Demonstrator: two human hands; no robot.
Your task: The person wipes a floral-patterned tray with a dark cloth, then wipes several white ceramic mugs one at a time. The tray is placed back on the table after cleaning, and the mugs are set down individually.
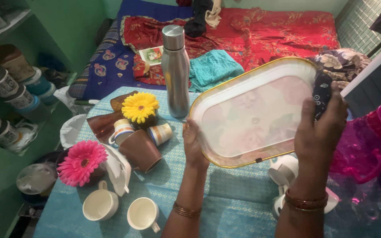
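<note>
Tray (252,119), oval, pale floral with yellow rim, empty, held tilted above the table at centre-right. Left hand (193,147) grips its lower-left rim; right hand (320,128) presses a dark patterned cloth (322,94) against its right edge. Two white cups (100,204) stand empty, lower left. Blue tablecloth (225,207); red bedspread (265,35) behind.

Tray and cloth over the table

The oval tray (254,117), pale floral with a gold rim, was tilted upright; a dark patterned cloth (322,93) pressed its right edge.
</note>
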